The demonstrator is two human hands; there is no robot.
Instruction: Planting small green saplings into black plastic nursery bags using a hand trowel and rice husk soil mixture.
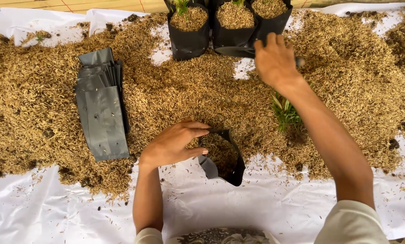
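Left hand: the left hand (175,143) sits at lower centre of the frame, thumb and fingers pinched together on the rim of a black grow bag (223,158), holding its mouth open.
Black grow bag: it lies at lower centre, at the near edge of the husk pile, mouth gaping toward the camera, partly filled with husk; its lower end rests on the white sheet (44,208).
Right hand: the right hand (274,61) reaches to the upper centre, back of the hand toward the camera, fingers curled at the base of the filled bags; a dark edge shows under it, but I cannot tell whether the fingers clamp on it.
Filled bags: three black bags (232,27) stand upright in a row along the top edge, touching each other, each full of husk; green shoots show in two of them.
Seedling: a small green seedling (284,110) lies on the husk at centre right, just beside the right forearm.
Empty bags: a stack of flat grey-black bags (102,113) lies at left of centre on the husk, well apart from both hands.
Husk pile: tan rice husk (356,77) covers most of the upper frame across the sheet, with dark soil crumbs scattered along its edges.
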